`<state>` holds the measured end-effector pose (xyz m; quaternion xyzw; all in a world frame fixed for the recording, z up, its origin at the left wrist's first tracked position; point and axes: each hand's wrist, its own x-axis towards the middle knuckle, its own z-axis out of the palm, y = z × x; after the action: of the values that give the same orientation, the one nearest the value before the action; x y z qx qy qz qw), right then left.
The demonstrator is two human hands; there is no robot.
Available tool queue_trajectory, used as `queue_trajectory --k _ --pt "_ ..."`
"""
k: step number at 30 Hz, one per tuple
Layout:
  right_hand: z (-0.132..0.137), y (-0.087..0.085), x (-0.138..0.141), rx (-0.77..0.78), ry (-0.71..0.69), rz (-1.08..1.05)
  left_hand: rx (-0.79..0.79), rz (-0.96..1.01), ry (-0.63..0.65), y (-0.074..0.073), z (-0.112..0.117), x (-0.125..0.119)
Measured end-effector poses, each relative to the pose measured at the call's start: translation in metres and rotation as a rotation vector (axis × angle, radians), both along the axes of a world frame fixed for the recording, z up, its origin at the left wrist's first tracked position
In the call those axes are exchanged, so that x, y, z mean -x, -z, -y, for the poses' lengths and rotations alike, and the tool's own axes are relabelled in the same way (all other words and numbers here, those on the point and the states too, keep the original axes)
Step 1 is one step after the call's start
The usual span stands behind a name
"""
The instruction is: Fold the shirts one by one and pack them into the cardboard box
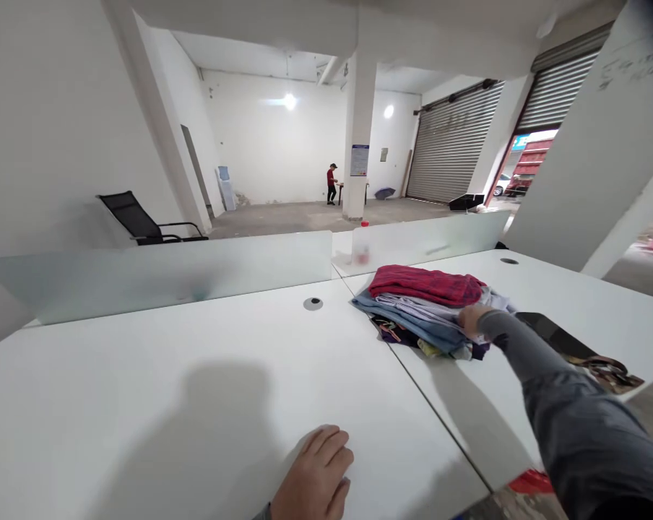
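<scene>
A stack of folded clothes lies on the white table (142, 404), right of the middle. On top is a red checked shirt (424, 286); below it show a pale striped garment (421, 307), a blue denim one (407, 322) and dark patterned cloth (394, 332). My right hand (472, 320) reaches to the stack's near right side, its fingers closed on the edge of the pale garment; the fingertips are partly hidden. Nearer to me, my left hand (316, 477) rests on the tabletop, palm down, fingers loosely extended and holding nothing.
Frosted dividers (196, 274) edge the table's far side. Beyond my right forearm lie a dark flat item (557, 334) and coiled belts (611, 372). Something red (531, 482) shows at the bottom edge. Far off, a person (331, 184) stands near a pillar (359, 123); a black chair (136, 220) stands left.
</scene>
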<state>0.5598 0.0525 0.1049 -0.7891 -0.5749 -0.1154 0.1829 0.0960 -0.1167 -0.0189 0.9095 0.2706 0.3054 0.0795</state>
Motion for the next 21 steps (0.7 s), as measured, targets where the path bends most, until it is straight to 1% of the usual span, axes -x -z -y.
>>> queue_trajectory --k 2,3,5,7,9,11,12,14,15,16,17,18,19,21 --pt "-0.016 -0.019 -0.004 0.015 -0.068 0.005 -0.006 -0.007 -0.003 0.008 -0.003 -0.001" --pt "-0.024 -0.023 -0.002 -0.005 -0.100 0.006 -0.002 -0.010 -0.006 0.012 -0.004 -0.002" --pt "-0.038 -0.022 0.008 -0.094 -0.134 0.001 0.015 -0.015 -0.006 0.020 -0.008 -0.002" --pt "-0.045 -0.013 0.020 -0.141 -0.091 -0.041 0.029 -0.021 0.007 0.025 -0.012 -0.002" --pt "-0.047 -0.009 0.032 -0.181 0.009 -0.122 0.032 -0.024 0.027 0.028 -0.016 -0.003" --pt "-0.046 -0.018 0.046 -0.282 0.071 -0.190 0.044 0.000 0.037 0.027 -0.018 -0.004" --pt "-0.046 -0.026 0.058 -0.335 0.066 -0.201 0.058 0.027 0.039 0.024 -0.018 -0.005" --pt "-0.044 -0.043 0.095 -0.399 -0.029 -0.171 0.107 0.103 0.031 0.016 -0.015 -0.006" --pt "-0.041 -0.048 0.121 -0.406 -0.104 -0.151 0.139 0.149 0.010 0.010 -0.012 -0.006" --pt "-0.036 -0.049 0.151 -0.406 -0.193 -0.134 0.166 0.199 -0.029 0.002 -0.010 -0.005" --pt "-0.029 -0.045 0.183 -0.389 -0.303 -0.117 0.173 0.258 -0.092 -0.006 -0.008 -0.003" --pt "-0.020 -0.037 0.216 -0.350 -0.417 -0.104 0.150 0.329 -0.175 -0.014 -0.006 -0.001" --pt "-0.007 -0.026 0.247 -0.312 -0.513 -0.099 0.086 0.406 -0.259 -0.023 -0.004 0.003" --pt "0.024 0.001 0.297 -0.242 -0.809 -0.126 -0.132 0.551 -0.386 -0.038 0.000 0.014"
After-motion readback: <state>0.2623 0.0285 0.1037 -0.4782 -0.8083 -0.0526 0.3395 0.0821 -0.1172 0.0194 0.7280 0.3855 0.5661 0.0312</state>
